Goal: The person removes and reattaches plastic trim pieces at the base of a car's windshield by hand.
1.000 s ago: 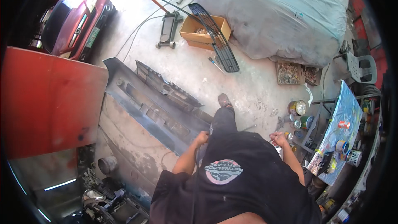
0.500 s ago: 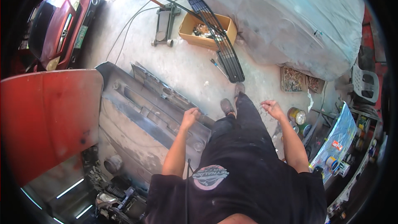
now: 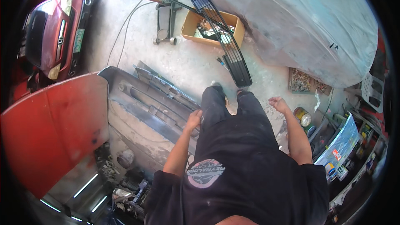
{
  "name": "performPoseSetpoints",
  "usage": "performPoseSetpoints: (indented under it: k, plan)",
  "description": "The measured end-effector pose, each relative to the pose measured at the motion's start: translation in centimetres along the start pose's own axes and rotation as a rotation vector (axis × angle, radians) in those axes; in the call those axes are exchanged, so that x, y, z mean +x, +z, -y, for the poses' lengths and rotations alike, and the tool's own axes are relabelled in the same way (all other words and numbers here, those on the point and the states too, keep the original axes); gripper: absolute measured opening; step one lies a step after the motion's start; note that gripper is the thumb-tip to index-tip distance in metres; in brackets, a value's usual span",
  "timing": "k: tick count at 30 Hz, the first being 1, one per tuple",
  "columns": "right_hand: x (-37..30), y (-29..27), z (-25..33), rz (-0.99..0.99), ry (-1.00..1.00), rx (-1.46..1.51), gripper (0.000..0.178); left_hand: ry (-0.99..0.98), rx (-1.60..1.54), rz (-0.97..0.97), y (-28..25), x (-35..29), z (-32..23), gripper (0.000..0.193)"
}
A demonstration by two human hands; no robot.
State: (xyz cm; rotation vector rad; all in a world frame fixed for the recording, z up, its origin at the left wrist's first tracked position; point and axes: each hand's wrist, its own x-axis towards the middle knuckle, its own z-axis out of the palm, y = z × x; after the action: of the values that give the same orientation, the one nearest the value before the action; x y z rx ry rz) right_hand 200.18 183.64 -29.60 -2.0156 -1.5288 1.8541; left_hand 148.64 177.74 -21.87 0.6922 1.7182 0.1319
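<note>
My left hand hangs beside my left thigh, its fingers curled in and nothing visible in them. Below and to its left lies a long grey car bumper on the floor, which it does not appear to grip. My right hand is held out in the air to the right of my legs. Its fingers are loosely bent and a little apart, with no object seen between them. Ahead of my feet, a black slatted grille leans on a cardboard box with small parts inside.
A floor jack with a long handle stands ahead, near cables on the floor. A red car is far left; a red panel is nearer. A covered vehicle fills the far right. Paint cans stand right.
My legs have shifted in a step, and the bumper, box and grille sit slightly differently in view. Both hands stay beside my legs, taking hold of nothing visible.
</note>
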Motion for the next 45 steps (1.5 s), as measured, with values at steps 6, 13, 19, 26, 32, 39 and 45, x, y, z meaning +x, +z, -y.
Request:
performPoseSetpoints:
  k: [6,13,19,26,32,39,45]
  plan:
    - [3.3,-3.2,8.4,-0.171,0.081,0.151,0.035,0.044,0.314,0.064,-4.2,8.3,-5.9,0.071]
    - [6.3,3.1,14.1,-0.255,0.302,0.17,0.033,0.104,0.635,0.163,-12.2,21.4,-12.6,0.066]
    - [11.1,12.7,26.8,0.067,0.327,0.117,0.028,0.204,0.764,0.203,-17.3,27.9,-14.0,0.051]
    - [26.8,13.3,39.0,0.026,0.079,0.146,0.026,0.449,0.666,0.303,-14.8,31.7,-14.2,0.037]
    - [46.8,15.8,37.1,-0.079,-0.241,-0.05,0.025,0.312,0.166,0.387,-8.5,39.0,-15.0,0.029]
    - [71.4,21.2,30.9,-0.27,-0.096,-0.214,0.027,0.144,-0.384,0.289,-2.7,50.2,-13.1,0.025]
    - [83.6,23.7,22.8,-0.448,-0.064,-0.406,0.028,0.215,-0.526,0.412,-2.7,52.6,-16.6,0.027]
